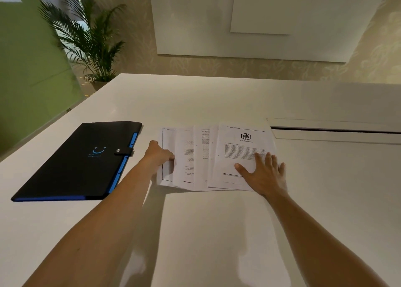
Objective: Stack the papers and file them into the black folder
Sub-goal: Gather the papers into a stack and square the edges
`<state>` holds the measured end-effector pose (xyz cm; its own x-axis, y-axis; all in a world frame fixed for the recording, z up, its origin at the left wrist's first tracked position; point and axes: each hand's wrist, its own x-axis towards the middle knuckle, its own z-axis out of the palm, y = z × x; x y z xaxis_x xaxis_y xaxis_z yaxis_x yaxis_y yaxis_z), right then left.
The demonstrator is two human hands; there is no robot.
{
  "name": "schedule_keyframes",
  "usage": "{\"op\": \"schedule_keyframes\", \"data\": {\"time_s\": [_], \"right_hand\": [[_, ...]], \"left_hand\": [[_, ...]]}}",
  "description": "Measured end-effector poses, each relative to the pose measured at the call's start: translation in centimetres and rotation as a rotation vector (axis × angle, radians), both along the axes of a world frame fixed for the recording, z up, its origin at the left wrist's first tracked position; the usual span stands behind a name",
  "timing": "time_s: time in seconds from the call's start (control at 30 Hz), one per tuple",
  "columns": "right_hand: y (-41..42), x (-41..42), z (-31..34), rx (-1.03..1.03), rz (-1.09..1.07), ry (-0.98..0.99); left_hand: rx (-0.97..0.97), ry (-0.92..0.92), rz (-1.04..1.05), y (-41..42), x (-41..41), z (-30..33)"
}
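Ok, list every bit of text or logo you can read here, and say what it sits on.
"Ab": hexagon logo at the head of the top sheet of the papers.
Caption under that logo: too blurred to read.
Body text on all sheets: too small to read.
Blue smile mark on the black folder, no letters; the line below it is unreadable.

1. Papers [217,156]: several white printed sheets fanned out and overlapping at frame centre, flat on the surface; the rightmost, topmost sheet bears a logo.
2. Black folder [78,163]: closed, snap-fastened, blue-edged, lying flat at left centre, just beside the papers.
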<state>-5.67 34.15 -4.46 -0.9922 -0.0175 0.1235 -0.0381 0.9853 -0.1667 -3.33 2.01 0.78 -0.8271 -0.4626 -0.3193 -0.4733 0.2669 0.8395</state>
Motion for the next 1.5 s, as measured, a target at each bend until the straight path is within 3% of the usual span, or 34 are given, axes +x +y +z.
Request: {"op": "schedule_keyframes", "data": {"time_s": [0.2, 0.83, 1.03, 1.17, 1.27, 1.33, 1.4, 1.5], "right_hand": [[-0.2, -0.1, 0.0, -0.002, 0.023, -0.01], [-4.7, 1.1, -0.1, -0.112, 0.169, 0.001], [-3.4, 0.2, 0.7, -0.613, -0.045, 0.101], [-1.7, -1.5, 2.2, -0.905, -0.157, -0.07], [-0.4, -2.7, 3.0, -1.341, -0.074, -0.241], [0.0, -2.6, 3.8, -1.561, 0.107, -0.404], [0.0, -2.1, 4.5, -1.604, 0.239, -0.48], [-0.7, -2.0, 5.8, -1.54, 0.325, -0.425]], "left_hand": [[0.332, 0.081, 0.023, 0.3, -0.8, -1.0], [0.384, 0.236, -0.25, 3.9, -0.6, -2.0], [0.355, 0.35, -0.258, 3.7, -0.1, -1.7], [0.363, 0.409, -0.298, 3.2, 0.4, -0.8], [0.392, 0.445, -0.346, 2.8, 0.6, 0.0], [0.388, 0.462, -0.382, 2.5, 0.8, 0.7], [0.373, 0.473, -0.399, 2.3, 1.0, 1.4], [0.371, 0.478, -0.413, 1.9, 1.3, 2.3]]}}
